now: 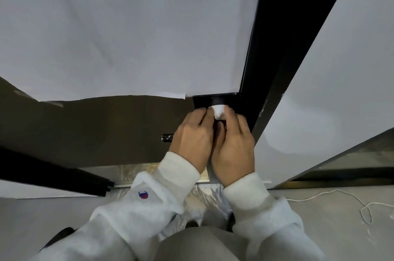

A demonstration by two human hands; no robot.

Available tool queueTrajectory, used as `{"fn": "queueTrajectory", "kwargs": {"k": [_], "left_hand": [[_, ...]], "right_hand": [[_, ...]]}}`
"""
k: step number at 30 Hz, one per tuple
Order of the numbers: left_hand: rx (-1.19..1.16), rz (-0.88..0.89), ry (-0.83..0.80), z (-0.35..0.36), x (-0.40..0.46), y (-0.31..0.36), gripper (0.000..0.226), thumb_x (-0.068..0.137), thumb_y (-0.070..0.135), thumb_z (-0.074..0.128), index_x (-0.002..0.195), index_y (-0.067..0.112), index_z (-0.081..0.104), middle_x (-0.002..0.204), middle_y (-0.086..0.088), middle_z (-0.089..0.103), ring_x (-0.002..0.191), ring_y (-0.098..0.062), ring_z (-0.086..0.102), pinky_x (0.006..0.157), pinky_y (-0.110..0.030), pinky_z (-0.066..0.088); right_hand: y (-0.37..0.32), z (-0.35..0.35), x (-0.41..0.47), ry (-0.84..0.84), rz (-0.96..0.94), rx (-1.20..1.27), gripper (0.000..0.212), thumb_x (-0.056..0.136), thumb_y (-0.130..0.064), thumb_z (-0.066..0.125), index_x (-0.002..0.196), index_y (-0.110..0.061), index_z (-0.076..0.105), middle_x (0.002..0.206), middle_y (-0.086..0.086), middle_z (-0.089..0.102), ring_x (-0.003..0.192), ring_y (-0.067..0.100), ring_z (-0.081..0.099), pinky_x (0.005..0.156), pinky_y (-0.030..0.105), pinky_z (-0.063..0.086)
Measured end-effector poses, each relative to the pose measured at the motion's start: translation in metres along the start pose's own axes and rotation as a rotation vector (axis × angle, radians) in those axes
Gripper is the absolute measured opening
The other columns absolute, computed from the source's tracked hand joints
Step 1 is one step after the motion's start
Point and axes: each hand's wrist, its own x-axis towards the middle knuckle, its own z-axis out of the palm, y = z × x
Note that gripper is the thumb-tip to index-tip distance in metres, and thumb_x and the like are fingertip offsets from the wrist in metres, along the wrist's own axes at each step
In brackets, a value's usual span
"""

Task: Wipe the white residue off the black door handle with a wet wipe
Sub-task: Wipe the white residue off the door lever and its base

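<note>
While pressed side by side at the door edge: left hand [193, 139] over black door handle [167, 138], right hand [233, 145] fingers closed on wet wipe [219, 110] against the black plate.

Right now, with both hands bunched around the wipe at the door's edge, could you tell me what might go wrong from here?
1. The hands hide most of the door handle; only its tip shows, still flecked white, so residue could be missed.
2. The wet wipe sits just under the loose protective sheet; rubbing could catch its lower edge.
3. The left hand and right hand crowd each other, so strokes may stay short.
</note>
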Motion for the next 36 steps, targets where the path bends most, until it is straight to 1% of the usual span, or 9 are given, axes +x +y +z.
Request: {"fn": "queueTrajectory", "kwargs": {"k": [6,10,14,21,23,25,27,30,36], "left_hand": [[0.144,0.156,0.051,0.004,0.016,0.016,0.025,0.088,0.016,0.061,0.107,0.002,0.072,0.103,-0.014,0.065,0.087,-0.036,0.059,0.061,-0.041,0.054],[0.263,0.240,0.031,0.003,0.017,0.024,0.027,0.086,0.012,0.052,0.100,0.002,0.073,0.103,-0.015,0.066,0.087,-0.036,0.061,0.071,-0.041,0.049],[0.228,0.178,0.045,0.000,0.010,0.030,0.022,0.088,0.008,0.055,0.100,0.001,0.072,0.099,-0.014,0.064,0.090,-0.034,0.062,0.073,-0.040,0.048],[0.020,0.085,0.146,0.000,0.021,0.014,0.008,0.079,0.002,0.069,0.084,0.002,0.075,0.077,-0.011,0.063,0.071,-0.031,0.061,0.058,-0.038,0.052],[-0.014,0.001,0.114,-0.001,0.016,0.006,0.019,0.072,0.003,0.080,0.091,0.003,0.077,0.075,-0.010,0.064,0.066,-0.029,0.063,0.055,-0.034,0.053],[-0.089,-0.062,0.069,-0.002,0.013,-0.001,0.018,0.074,0.007,0.078,0.092,0.003,0.077,0.070,-0.009,0.063,0.059,-0.029,0.062,0.050,-0.034,0.054],[-0.129,-0.125,0.020,-0.007,0.013,-0.007,0.016,0.082,0.024,0.069,0.076,0.009,0.072,0.061,-0.007,0.059,0.051,-0.030,0.058,0.045,-0.032,0.049],[-0.188,-0.242,-0.074,-0.015,0.015,-0.013,0.042,0.086,0.049,0.051,0.060,0.016,0.054,0.056,-0.001,0.052,0.052,-0.029,0.053,0.049,-0.027,0.039],[-0.154,-0.475,-0.312,-0.019,0.028,-0.021,0.024,0.090,0.038,0.057,0.075,0.020,0.063,0.080,-0.007,0.054,0.076,-0.030,0.046,0.063,-0.033,0.038]], "right_hand": [[0.009,-0.002,0.001,0.008,0.208,0.129,0.033,0.099,-0.013,0.056,0.130,-0.021,0.064,0.110,0.001,0.073,0.099,0.014,0.066,0.090,0.017,0.047],[0.007,-0.001,-0.004,-0.048,0.661,0.835,0.025,0.100,-0.014,0.053,0.114,-0.024,0.072,0.107,0.005,0.076,0.105,0.024,0.070,0.094,0.045,0.056],[-0.005,-0.011,0.010,-0.034,0.954,1.263,0.030,0.102,-0.006,0.042,0.093,-0.012,0.070,0.083,0.006,0.076,0.081,0.022,0.073,0.068,0.032,0.058],[-0.019,-0.002,0.023,0.057,0.989,1.155,0.022,0.098,-0.010,0.060,0.079,-0.010,0.072,0.071,0.007,0.073,0.070,0.022,0.069,0.070,0.034,0.057],[-0.023,0.009,0.016,0.108,0.910,1.010,0.012,0.096,-0.011,0.062,0.092,-0.010,0.073,0.083,0.012,0.072,0.080,0.024,0.067,0.077,0.039,0.055],[-0.026,0.017,0.007,0.132,0.808,0.841,0.031,0.091,-0.027,0.063,0.115,-0.010,0.070,0.106,0.015,0.071,0.094,0.024,0.068,0.095,0.044,0.056],[-0.032,0.020,0.004,0.115,0.705,0.580,0.047,0.090,-0.036,0.062,0.131,-0.013,0.064,0.121,0.010,0.062,0.108,0.021,0.063,0.104,0.028,0.049],[-0.040,0.021,0.003,0.200,0.620,0.443,0.042,0.098,-0.019,0.059,0.139,-0.016,0.058,0.121,-0.002,0.049,0.110,0.006,0.050,0.087,-0.007,0.029],[-0.042,0.030,0.001,0.321,0.587,0.413,0.025,0.090,-0.019,0.072,0.115,-0.021,0.076,0.110,0.000,0.051,0.096,-0.001,0.057,0.087,0.000,0.037]]}}
